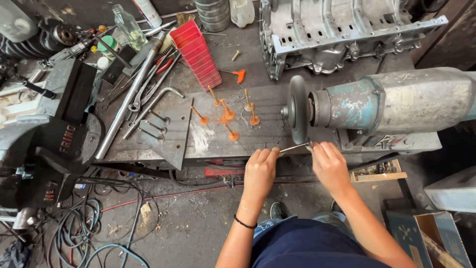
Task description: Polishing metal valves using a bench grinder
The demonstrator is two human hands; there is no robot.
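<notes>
Both my hands hold one thin metal valve (pixel 293 147) by its stem, level with the bench edge. My left hand (pixel 260 171) grips the stem's left end. My right hand (pixel 328 165) grips the other end, by the valve's head, just under the dark grinding wheel (pixel 298 110) of a blue-grey bench grinder (pixel 396 106). The valve's head touches or nearly touches the wheel's lower rim. Several orange-coated valves (pixel 227 115) stand and lie on the steel bench top (pixel 208 139) to the left of the wheel.
A large dark bench vise (pixel 49 144) sits at the left. Long steel bars and wrenches (pixel 141 84) lie beside a stack of red trays (pixel 199 53). An aluminium engine block (pixel 337 30) stands behind the grinder. Cables and hoses (pixel 94 223) litter the floor; cardboard boxes (pixel 436 233) at lower right.
</notes>
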